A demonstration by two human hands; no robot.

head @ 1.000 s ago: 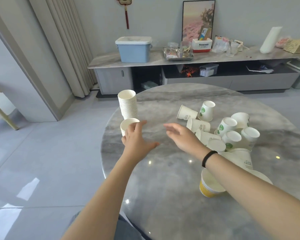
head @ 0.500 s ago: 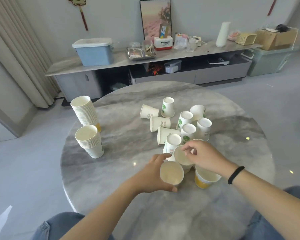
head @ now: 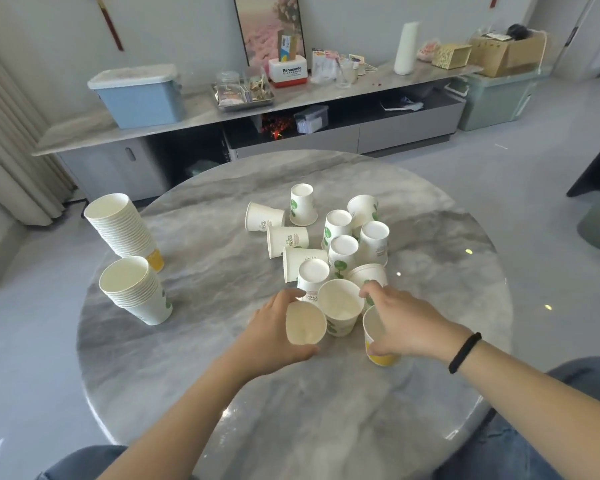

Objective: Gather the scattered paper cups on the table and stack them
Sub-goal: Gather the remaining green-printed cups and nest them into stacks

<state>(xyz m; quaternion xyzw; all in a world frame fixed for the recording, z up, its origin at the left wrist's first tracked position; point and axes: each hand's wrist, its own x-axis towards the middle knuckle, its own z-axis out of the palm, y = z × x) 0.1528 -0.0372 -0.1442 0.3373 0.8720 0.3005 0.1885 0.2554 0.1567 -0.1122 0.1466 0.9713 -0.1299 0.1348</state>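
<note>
Head view: a second after leaving the two white paper-cup stacks [head: 132, 258], my left hand [head: 274, 337] now grips one white paper cup [head: 305, 323], my right hand [head: 400, 323] a yellow-based cup [head: 378, 344], beside the scattered cups [head: 326, 237] on the grey marble round table [head: 222, 393].

A single wide-angle view from a camera worn on the person's head, looking forward and steeply down across a round marble table [head: 194, 368]. Its near edge lies just below the camera; past its far edge stands a low sideboard [head: 378, 98] against the wall.
</note>
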